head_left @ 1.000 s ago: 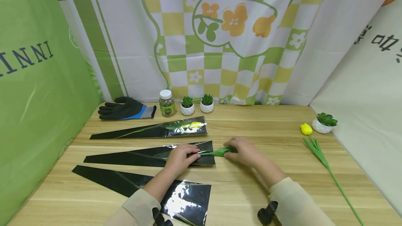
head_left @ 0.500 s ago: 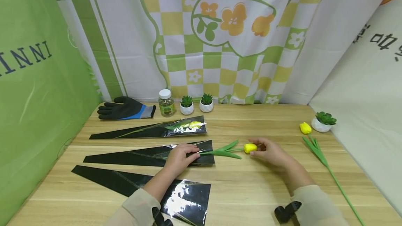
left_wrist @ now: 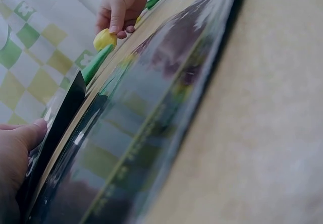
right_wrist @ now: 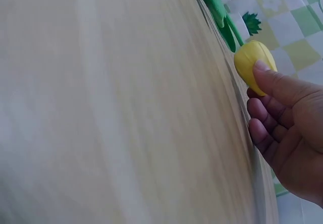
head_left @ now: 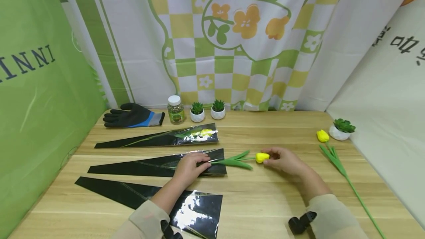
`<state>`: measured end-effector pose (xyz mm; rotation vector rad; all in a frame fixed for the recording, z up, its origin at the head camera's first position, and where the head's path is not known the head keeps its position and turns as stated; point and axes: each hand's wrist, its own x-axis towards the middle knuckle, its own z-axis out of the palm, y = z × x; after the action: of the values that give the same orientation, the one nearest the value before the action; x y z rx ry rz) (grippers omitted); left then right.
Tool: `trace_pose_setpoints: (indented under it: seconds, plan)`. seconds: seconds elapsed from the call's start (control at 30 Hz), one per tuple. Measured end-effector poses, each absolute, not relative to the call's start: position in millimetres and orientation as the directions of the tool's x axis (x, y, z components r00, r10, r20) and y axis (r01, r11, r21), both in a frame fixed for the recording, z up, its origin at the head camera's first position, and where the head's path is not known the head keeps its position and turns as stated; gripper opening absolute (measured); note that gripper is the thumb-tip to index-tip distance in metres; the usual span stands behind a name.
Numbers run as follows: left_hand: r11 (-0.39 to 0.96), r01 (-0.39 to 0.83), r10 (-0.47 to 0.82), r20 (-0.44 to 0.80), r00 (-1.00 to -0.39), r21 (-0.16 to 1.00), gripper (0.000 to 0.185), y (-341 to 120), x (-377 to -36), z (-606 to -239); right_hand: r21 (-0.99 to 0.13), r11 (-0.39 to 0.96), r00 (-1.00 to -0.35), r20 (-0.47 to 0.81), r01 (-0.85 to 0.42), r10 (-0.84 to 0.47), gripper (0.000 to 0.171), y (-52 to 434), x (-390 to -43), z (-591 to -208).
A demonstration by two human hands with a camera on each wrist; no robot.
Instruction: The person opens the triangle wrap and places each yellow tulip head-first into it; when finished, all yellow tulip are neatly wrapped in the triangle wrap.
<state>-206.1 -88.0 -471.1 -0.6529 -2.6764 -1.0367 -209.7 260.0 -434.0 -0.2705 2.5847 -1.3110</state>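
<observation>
A yellow artificial tulip with green leaves lies with its stem inside the middle black wrapping sleeve; bloom and leaves stick out of the wide end. My right hand pinches the bloom between thumb and fingers, as the right wrist view also shows. My left hand holds the sleeve near its mouth, thumb on the film in the left wrist view; its other fingers are mostly hidden there. A flat, shiny black sleeve lies under my left forearm. Behind, another sleeve holds a yellow tulip.
A loose yellow tulip lies at the table's right, beside a potted succulent. Along the back stand a work glove, a white-lidded jar and two small potted plants. A checkered curtain hangs behind.
My right hand has moved right from the leaves to the bloom, then slightly left with the tulip, pushing it a little toward the sleeve. My left hand has stayed in place.
</observation>
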Motion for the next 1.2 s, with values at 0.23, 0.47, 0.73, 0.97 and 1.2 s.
trace_pose_setpoints:
  seconds: [0.23,0.47,0.73,0.97,1.2]
  plan:
    - [0.657,0.484,0.326,0.361,-0.874,0.577,0.020,-88.3,-206.8,-470.5,-0.835,0.547,-0.960,-0.107,-0.055,-0.259,0.045,236.7,-211.6,-435.0]
    - [0.652,0.477,0.321,0.355,-0.878,0.589,0.021,-87.5,-204.7,-466.3,-0.822,0.559,-0.951,-0.076,-0.110,-0.299,0.041,212.1,-215.6,-436.9]
    - [0.655,0.467,0.313,0.350,-0.883,0.593,0.022,-87.6,-204.8,-466.8,-0.800,0.586,-0.943,-0.085,-0.127,-0.321,0.039,193.6,-221.6,-439.8]
    - [0.650,0.446,0.305,0.326,-0.895,0.616,0.023,-87.4,-204.5,-464.0,-0.808,0.575,-0.937,-0.090,-0.129,-0.336,0.039,179.0,-223.9,-443.3]
    - [0.641,0.423,0.278,0.320,-0.906,0.640,0.023,-86.1,-204.5,-463.5,-0.826,0.549,-0.931,-0.093,-0.127,-0.354,0.037,164.8,-224.2,-445.9]
